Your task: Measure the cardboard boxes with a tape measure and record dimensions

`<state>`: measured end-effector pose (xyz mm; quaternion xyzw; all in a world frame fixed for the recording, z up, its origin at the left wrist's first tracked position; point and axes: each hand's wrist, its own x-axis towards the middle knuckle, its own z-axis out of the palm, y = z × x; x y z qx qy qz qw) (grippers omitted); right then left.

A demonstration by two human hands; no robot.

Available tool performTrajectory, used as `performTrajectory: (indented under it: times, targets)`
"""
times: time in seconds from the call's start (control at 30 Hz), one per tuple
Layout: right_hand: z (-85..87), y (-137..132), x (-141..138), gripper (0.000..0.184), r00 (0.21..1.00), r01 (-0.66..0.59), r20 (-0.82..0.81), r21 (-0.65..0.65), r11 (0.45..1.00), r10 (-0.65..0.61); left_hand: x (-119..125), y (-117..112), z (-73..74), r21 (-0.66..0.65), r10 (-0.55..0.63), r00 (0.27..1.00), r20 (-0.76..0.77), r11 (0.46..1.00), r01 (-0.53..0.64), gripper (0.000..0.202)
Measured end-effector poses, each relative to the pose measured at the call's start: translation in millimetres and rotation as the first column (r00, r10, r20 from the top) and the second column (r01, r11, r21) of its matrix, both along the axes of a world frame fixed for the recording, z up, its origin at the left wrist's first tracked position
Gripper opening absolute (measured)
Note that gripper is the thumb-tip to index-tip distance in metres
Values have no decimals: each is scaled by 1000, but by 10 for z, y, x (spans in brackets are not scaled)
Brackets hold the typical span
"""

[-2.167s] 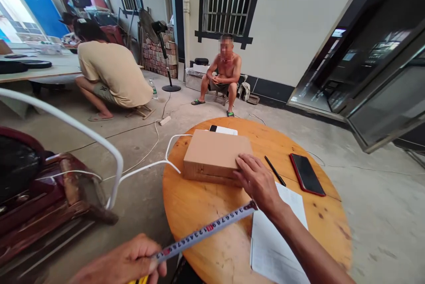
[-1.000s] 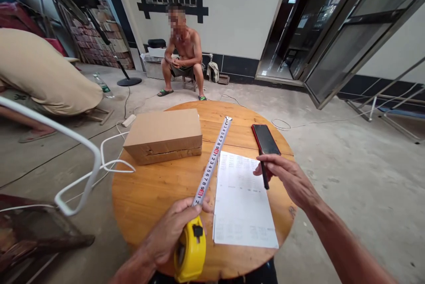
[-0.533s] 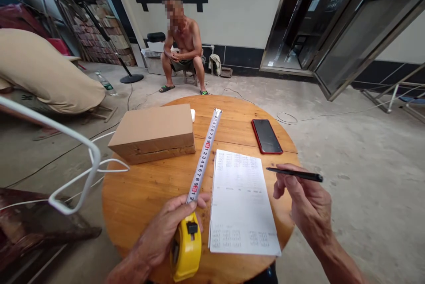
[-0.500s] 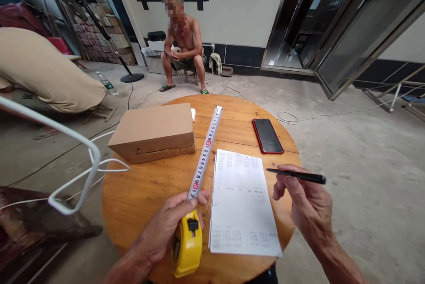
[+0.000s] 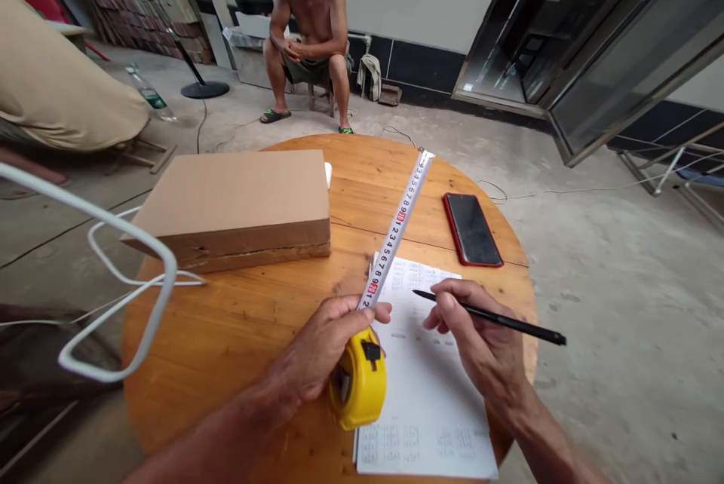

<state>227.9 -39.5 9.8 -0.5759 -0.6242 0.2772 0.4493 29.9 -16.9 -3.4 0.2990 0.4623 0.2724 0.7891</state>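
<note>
Two red marks (image 5: 401, 216) on tape measure (image 5: 370, 386): 10, 20

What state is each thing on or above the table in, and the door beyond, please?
Tape measure: blade extended, held in left hand.
Pen: tip bare, held in right hand.
Phone: face up, dark.
Box: closed.
Paper: lying flat, marked.
White object: mostly hidden, state unclear.
Door: open.

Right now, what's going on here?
At a round table, the left hand grips a tape measure with its blade pulled out, and the right hand holds a pen over the paper. A cardboard box sits on the left and a phone lies to the right. Another person sits across from the table.
</note>
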Motion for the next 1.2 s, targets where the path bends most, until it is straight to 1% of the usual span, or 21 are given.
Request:
performTrajectory:
  times: [0.07,0.13,0.27,0.37,0.47,0.57,0.63,0.93,1.2]
  targets:
    - [-59,49,-38,16,999,-47,23,-26,999,48,-19,-7,-21,-8,-1,1000,0,1000,1,34]
    - [-130,90,-69,16,997,-58,46,-48,997,60,-32,0,-37,-6,-4,1000,11,1000,4,32]
    - [-261,140,-117,15,1000,-13,23,-106,994,15,-39,21,-63,3,4,999,35,1000,-4,25]
    - [-312,157,-146,14,998,2,63,-67,998,3,-43,14,-71,5,2,999,37,1000,-2,23]
    - [-328,165,-165,14,993,4,119,-48,999,2,-41,1,-66,7,3,1000,25,1000,-3,23]
    - [-337,169,-173,14,992,3,126,-76,997,7,-29,-7,-58,28,5,1000,-3,1000,-5,22]
    - [-347,172,-175,14,991,3,135,-66,998,6,-19,-10,-52,30,5,1000,-7,1000,-4,21]
    - [-381,165,-164,14,989,-7,146,-45,999,14,-19,-5,-77,-41,1,1000,31,999,0,21]
    - [-368,174,-168,14,983,-19,180,-29,999,24,-25,17,-78,-91,33,997,63,995,-27,20]
